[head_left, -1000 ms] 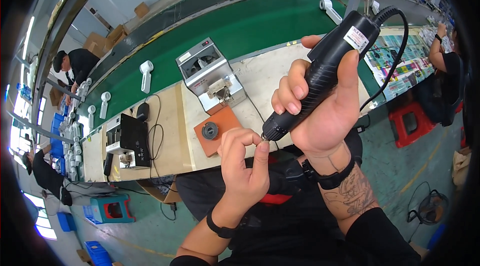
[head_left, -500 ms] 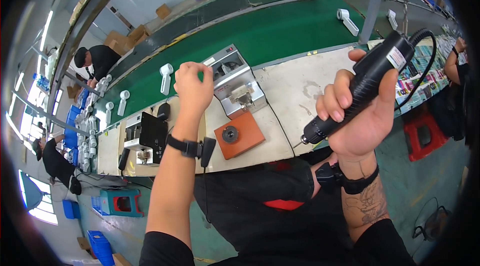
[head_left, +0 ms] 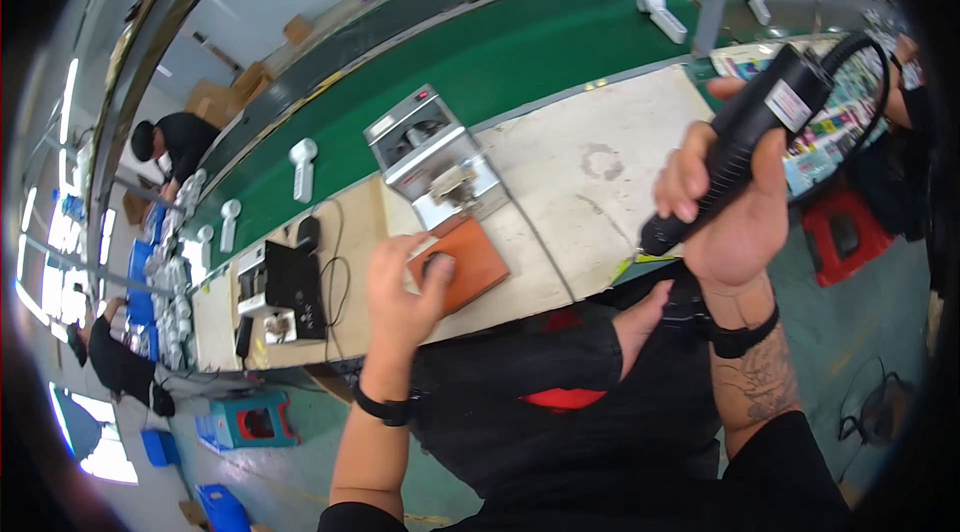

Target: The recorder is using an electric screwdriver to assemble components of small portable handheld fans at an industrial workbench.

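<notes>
My right hand (head_left: 738, 232) is wrapped round a black electric screwdriver (head_left: 745, 137), its cable looping off the top and its tip pointing down to the left. Over an orange block (head_left: 478, 267) on the workbench, my left hand (head_left: 398, 297) has its thumb and fingers closed about a black ring-shaped piece (head_left: 432, 260), most of which they cover. Just behind the block stands a silver metal machine (head_left: 425, 137) with a small metal mechanism (head_left: 455, 187) at its front.
A second, black-sided machine (head_left: 290, 287) stands on the bench (head_left: 560, 167) to the left. White handheld-fan-shaped parts (head_left: 302, 167) lie along the green conveyor (head_left: 520, 62). Co-workers (head_left: 185, 147) are at both sides. A red stool (head_left: 850, 232) stands at right.
My left hand has come down from in front of the silver machine onto the black ring on the orange block. The screwdriver stays in my right hand; the view has shifted.
</notes>
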### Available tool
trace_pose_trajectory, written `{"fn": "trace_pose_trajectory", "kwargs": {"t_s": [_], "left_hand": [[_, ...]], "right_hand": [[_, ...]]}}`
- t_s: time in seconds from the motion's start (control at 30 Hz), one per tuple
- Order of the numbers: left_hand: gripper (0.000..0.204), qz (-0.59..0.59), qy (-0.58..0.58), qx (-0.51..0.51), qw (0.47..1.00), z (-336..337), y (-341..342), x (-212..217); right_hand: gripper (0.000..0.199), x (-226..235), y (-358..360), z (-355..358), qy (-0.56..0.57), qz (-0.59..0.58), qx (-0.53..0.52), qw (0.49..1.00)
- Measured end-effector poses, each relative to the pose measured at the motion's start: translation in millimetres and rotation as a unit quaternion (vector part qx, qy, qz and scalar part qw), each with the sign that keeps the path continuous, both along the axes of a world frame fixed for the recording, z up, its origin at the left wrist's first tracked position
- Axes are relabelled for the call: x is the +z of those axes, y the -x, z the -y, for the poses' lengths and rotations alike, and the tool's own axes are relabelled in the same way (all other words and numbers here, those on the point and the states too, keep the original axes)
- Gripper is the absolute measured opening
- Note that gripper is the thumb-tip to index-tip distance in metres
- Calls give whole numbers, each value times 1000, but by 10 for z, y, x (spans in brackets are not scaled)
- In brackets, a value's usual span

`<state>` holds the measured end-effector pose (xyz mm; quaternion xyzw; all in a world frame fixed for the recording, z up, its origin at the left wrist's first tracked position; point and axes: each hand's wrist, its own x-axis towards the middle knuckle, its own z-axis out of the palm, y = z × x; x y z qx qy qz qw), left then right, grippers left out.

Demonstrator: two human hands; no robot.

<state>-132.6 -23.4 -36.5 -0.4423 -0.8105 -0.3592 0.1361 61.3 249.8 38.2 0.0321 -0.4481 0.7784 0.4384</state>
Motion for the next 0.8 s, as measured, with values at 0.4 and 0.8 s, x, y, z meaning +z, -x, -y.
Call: {"fn": "trace_pose_trajectory", "kwargs": {"t_s": [0.4,0.8], "left_hand": [[24,23,52,31,998,154,107,-428],[13,-25,-78,-122,989,-1669,-227,-42]], "right_hand": [[77,-309,-551,31,-67,122,-55,989],[74,-651,-1261,-69,11,169,-95,981]]}}
